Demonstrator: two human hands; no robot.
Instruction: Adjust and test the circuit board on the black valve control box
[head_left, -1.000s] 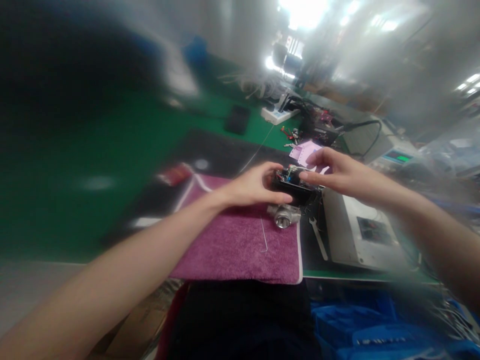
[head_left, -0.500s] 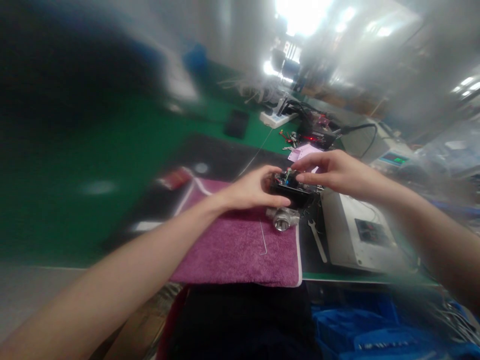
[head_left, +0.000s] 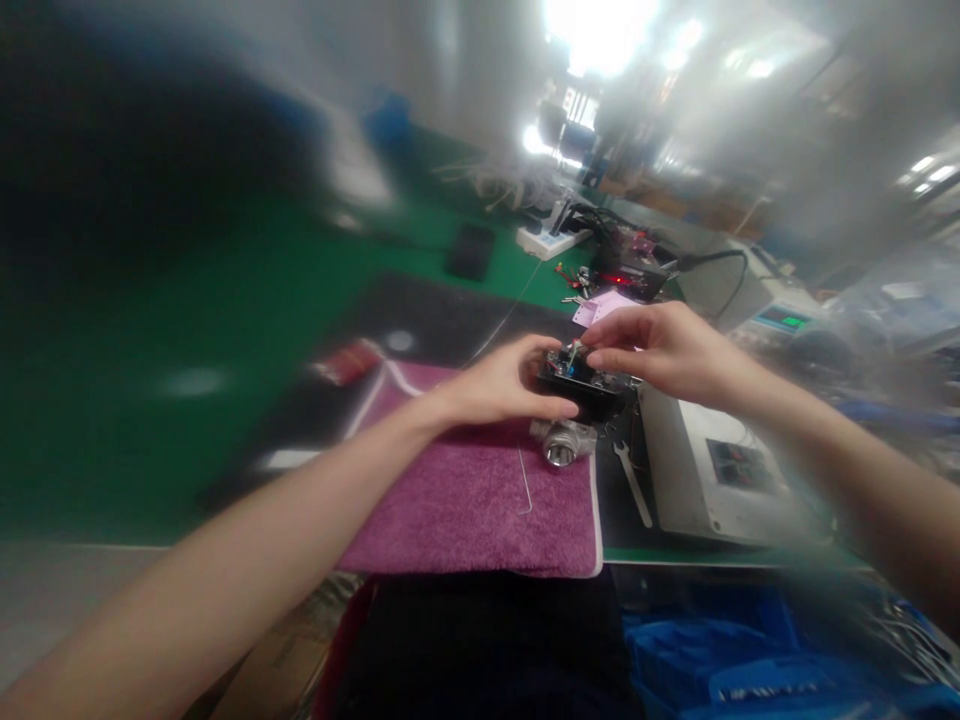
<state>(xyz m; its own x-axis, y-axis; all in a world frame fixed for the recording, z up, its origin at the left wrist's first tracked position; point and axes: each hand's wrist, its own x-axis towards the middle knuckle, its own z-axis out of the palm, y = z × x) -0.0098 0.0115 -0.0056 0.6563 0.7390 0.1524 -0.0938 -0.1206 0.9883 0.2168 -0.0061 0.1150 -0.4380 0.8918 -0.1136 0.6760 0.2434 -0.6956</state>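
My left hand [head_left: 510, 385] is wrapped around the left end of a black box-shaped electronic device [head_left: 589, 398], thumb along its near side. Small parts and a green and a blue piece show in the device's open top. Over that top, my right hand [head_left: 637, 345] has thumb and forefinger drawn together at the inner parts; whatever lies between the fingertips is too small to make out. Just below the device, a silvery metal fitting with a round opening [head_left: 561, 452] rests on a purple towel [head_left: 450, 510]. A thin hex key [head_left: 526, 480] lies beside it.
An open-end wrench [head_left: 634, 485] lies right of the towel, by a white bench instrument [head_left: 720, 470]. Behind are pink paper [head_left: 604, 305], a white power strip [head_left: 547, 240] and a black unit with a red light [head_left: 634, 280]. Blue bins [head_left: 705, 660] stand below the table edge.
The right thumb and forefinger have come slightly closer together and moved a little left over the device's top. My left hand keeps its grip; the whole view has shifted slightly.
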